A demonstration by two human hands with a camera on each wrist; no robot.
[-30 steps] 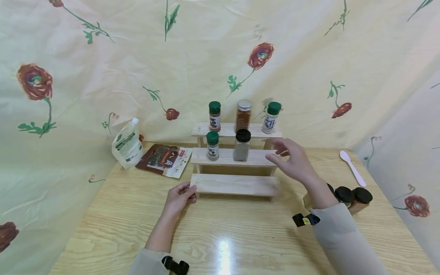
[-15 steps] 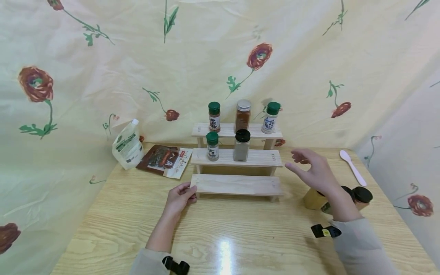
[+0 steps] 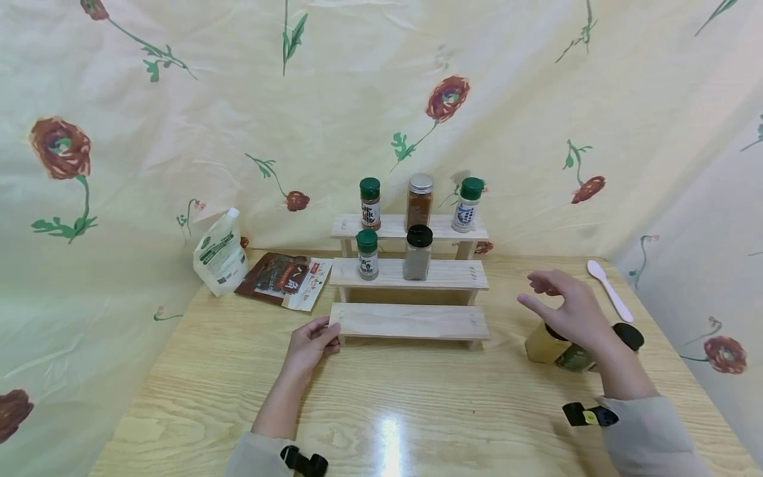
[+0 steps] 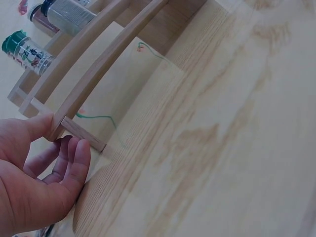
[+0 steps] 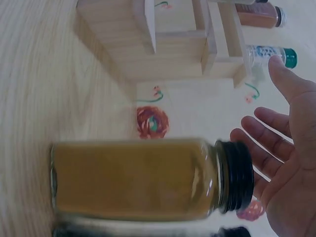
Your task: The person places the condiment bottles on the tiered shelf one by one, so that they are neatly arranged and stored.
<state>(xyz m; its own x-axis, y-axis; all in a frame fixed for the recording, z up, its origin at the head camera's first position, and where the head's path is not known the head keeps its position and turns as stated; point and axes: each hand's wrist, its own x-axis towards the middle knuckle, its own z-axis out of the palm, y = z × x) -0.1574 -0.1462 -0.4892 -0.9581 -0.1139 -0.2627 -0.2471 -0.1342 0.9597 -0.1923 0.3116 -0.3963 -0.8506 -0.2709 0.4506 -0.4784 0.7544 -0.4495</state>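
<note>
Where the rack [image 3: 450, 271] stands, flowered cloth [image 3: 334, 112] backs the table [image 3: 453, 391].

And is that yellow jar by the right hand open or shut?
Shut: the yellow jar has a black lid over its mouth in the right wrist view.

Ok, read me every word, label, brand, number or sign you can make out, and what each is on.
"八角": brown-and-white packet; its smaller print is unreadable.
"五香", slightly blurred: middle-tier green-capped jar.
Too small or blurred: lettering on the top-left green-capped jar, top-right green-capped jar, white pouch and green-labelled jar, plus faint marks on the wooden shelf.
No brand or number is readable.
</note>
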